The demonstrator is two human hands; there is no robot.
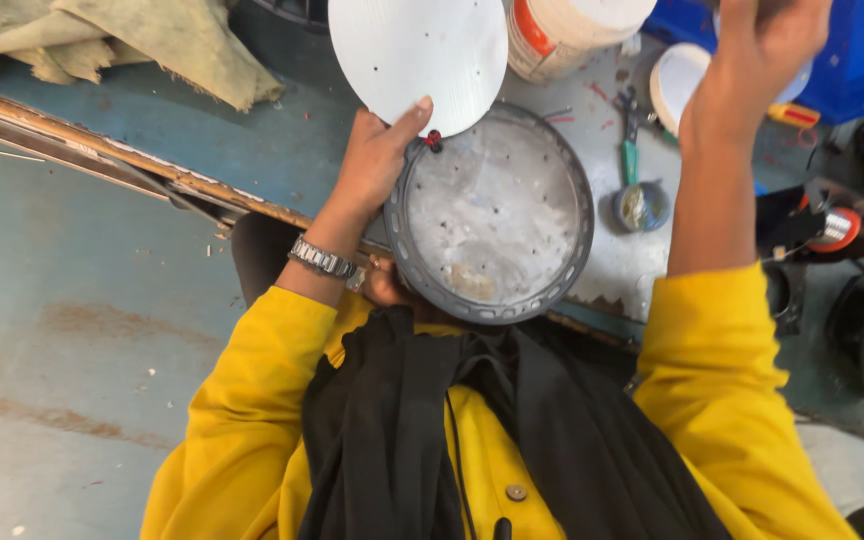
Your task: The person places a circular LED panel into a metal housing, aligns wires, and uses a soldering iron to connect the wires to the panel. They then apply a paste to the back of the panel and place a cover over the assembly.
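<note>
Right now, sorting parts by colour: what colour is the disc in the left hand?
White, per the head view: disc, left hand.

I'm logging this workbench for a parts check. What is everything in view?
white disc: one, white, held above the bench at top centre
round tray: one, grey, ridged rim, bench centre
bucket: one, white and orange, top
cloth: one, olive, top left
pliers: one, green handles, right of the tray
wristwatch: one, silver, left wrist
left hand: holds the disc's edge
right hand: raised, top right, fingers cut off
</note>
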